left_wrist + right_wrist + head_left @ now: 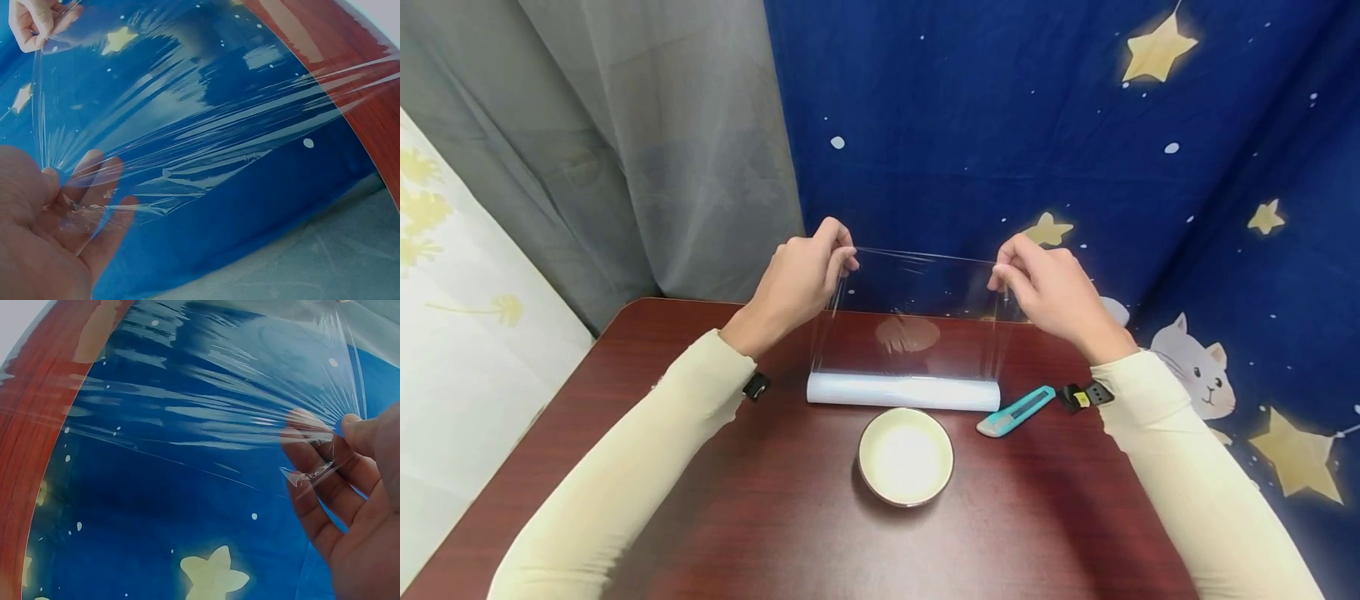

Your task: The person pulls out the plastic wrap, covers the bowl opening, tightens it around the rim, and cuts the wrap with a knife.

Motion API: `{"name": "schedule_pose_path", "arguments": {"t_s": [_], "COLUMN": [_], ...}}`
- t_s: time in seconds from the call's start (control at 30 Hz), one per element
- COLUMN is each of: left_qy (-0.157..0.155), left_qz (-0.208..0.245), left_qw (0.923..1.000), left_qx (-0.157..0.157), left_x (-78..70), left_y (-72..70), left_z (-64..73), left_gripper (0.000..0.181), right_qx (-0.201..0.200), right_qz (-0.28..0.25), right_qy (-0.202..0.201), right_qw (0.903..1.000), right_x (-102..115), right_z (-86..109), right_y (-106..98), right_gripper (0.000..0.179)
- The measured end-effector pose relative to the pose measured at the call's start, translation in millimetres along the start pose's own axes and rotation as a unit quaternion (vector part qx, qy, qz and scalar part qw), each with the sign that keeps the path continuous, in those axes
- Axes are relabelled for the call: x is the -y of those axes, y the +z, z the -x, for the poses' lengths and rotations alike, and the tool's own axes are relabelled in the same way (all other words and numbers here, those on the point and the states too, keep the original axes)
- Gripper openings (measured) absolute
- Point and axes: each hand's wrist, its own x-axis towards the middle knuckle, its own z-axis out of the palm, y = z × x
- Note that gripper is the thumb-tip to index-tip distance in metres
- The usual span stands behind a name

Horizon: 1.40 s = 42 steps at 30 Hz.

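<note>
A clear sheet of plastic wrap stretches up from a white roll lying on the table. My left hand pinches the sheet's upper left corner between thumb and index finger. At the upper right corner, my right hand pinches it the same way. Taut creases fan out from both pinches in the wrist views, and the loose edge of the plastic crosses the other fingers. Just in front of the roll stands a round cream bowl with a dark rim. A teal box cutter lies at the roll's right end.
The dark red wooden table ends at its far edge behind the roll. Beyond it hang a blue curtain with stars and a grey curtain. Both wrists carry dark straps with small devices.
</note>
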Motion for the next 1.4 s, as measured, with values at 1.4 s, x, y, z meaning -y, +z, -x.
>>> {"name": "schedule_pose_path", "arguments": {"t_s": [1.4], "left_qy": [0.135], "left_qz": [0.058], "left_qw": [0.9877], "left_qx": [-0.054], "left_x": [-66.6], "left_y": [-39.6], "left_z": [138.7], "left_gripper": [0.010], "right_qx": [-0.030], "right_qz": [-0.022], "right_qy": [-0.131], "right_qw": [0.9907], "right_x": [76.3], "right_z": [117.2], "right_y": [-31.0], "right_gripper": [0.035]}}
